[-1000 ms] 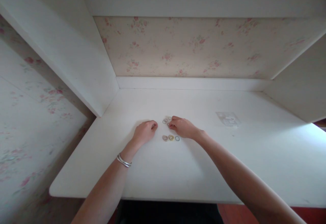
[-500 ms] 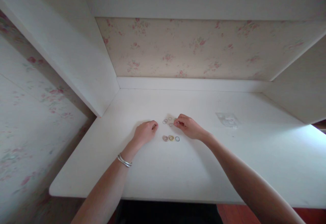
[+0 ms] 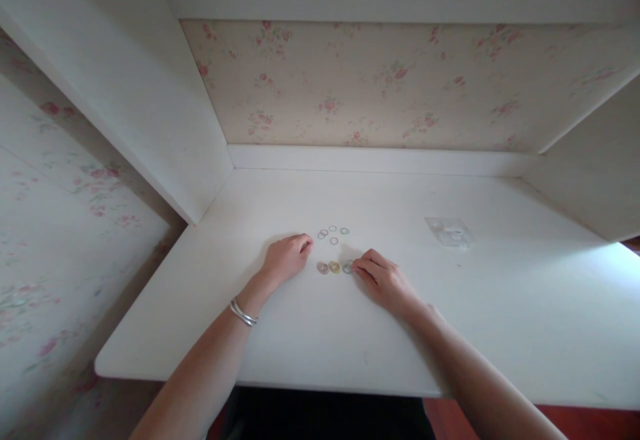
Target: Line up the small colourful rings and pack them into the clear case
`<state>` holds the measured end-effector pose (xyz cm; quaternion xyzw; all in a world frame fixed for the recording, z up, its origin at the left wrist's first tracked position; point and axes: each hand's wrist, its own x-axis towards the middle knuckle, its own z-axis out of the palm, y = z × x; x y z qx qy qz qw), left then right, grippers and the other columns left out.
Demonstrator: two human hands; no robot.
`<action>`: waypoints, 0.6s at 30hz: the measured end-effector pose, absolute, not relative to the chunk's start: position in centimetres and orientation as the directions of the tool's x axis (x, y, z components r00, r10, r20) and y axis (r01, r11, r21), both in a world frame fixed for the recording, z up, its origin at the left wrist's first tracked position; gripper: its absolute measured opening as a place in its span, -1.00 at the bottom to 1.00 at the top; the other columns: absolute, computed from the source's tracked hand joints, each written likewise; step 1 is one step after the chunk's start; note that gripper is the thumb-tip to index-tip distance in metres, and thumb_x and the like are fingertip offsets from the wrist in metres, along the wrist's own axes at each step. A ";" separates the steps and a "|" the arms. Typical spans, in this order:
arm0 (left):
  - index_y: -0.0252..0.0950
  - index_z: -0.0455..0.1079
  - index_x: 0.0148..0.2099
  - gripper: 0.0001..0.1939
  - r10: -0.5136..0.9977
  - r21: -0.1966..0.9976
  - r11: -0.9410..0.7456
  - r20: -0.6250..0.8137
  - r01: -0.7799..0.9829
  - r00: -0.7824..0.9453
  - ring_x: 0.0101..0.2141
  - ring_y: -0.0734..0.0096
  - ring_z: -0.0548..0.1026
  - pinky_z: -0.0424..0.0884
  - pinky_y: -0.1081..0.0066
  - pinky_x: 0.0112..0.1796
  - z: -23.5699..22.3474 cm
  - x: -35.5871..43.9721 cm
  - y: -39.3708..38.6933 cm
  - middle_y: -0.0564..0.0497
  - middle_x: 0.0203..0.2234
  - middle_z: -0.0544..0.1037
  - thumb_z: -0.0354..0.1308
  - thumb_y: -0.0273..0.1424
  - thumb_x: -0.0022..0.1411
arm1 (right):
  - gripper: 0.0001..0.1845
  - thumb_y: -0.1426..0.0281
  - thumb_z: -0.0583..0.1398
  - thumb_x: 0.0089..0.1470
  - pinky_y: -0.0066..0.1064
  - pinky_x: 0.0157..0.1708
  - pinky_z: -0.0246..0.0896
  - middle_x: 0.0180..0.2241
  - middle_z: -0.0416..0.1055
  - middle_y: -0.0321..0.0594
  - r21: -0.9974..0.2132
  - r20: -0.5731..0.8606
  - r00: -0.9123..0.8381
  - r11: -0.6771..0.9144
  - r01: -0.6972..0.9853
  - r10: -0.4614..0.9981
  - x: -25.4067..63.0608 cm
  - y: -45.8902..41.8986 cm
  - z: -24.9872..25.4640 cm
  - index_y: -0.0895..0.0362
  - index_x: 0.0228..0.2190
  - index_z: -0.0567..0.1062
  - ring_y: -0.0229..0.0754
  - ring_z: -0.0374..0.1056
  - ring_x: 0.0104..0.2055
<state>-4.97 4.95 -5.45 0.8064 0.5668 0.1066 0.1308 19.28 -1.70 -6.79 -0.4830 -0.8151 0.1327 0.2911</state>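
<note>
My right hand [image 3: 380,279] is closed in a pinch over a small, thin ring [image 3: 351,264], which overlaps a bluish-green ring [image 3: 347,269] on the white tabletop. To the left of that lie a yellow ring pile [image 3: 335,267] and a pinkish ring pile [image 3: 323,267], together making a row. Farther back several thin loose rings lie scattered, among them a greenish one [image 3: 345,231] and a pale one [image 3: 334,241]. My left hand [image 3: 289,253] rests on the table left of the rings, fingers curled shut, with nothing visible in them.
A clear plastic bag [image 3: 449,232] lies on the white tabletop [image 3: 400,333] to the right. White panels stand at both sides, and a low ledge [image 3: 380,161] runs along the back beneath flowered wallpaper [image 3: 370,87].
My right hand has moved from the scattered rings toward me, down to the right end of the row, where a ring now overlaps the bluish-green one. My left hand has stayed put.
</note>
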 end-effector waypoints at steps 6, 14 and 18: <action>-0.09 0.40 -0.13 -0.75 0.942 0.329 -0.321 0.017 0.888 0.334 -0.20 0.40 0.47 0.29 0.44 -0.24 -5.0 -4.6 4.6 0.10 -0.18 0.54 -0.10 -0.27 0.31 | -0.71 0.36 -0.01 0.22 -0.41 -0.30 0.25 -0.33 0.38 -0.17 -0.448 0.354 -0.395 0.524 0.724 0.848 19.1 -1.5 -7.2 0.07 -0.26 0.50 -0.26 0.34 -0.34; -0.09 0.39 -0.13 -0.76 0.938 0.318 -0.336 0.031 0.887 0.344 -0.21 0.40 0.46 0.30 0.44 -0.24 -5.1 -4.5 4.7 0.10 -0.19 0.54 -0.09 -0.29 0.31 | -0.72 0.39 -0.01 0.22 -0.42 -0.28 0.23 -0.31 0.38 -0.18 -0.406 0.314 -0.448 0.545 0.734 0.837 19.0 -1.6 -6.9 0.07 -0.26 0.49 -0.26 0.33 -0.32; -0.11 0.39 -0.13 -0.78 0.936 0.328 -0.346 0.054 0.879 0.348 -0.18 0.42 0.45 0.29 0.45 -0.22 -5.3 -4.5 4.7 0.10 -0.19 0.53 -0.09 -0.30 0.32 | -0.72 0.38 -0.02 0.22 -0.42 -0.28 0.21 -0.31 0.37 -0.19 -0.406 0.299 -0.449 0.539 0.738 0.842 19.0 -1.7 -6.8 0.09 -0.26 0.49 -0.26 0.32 -0.32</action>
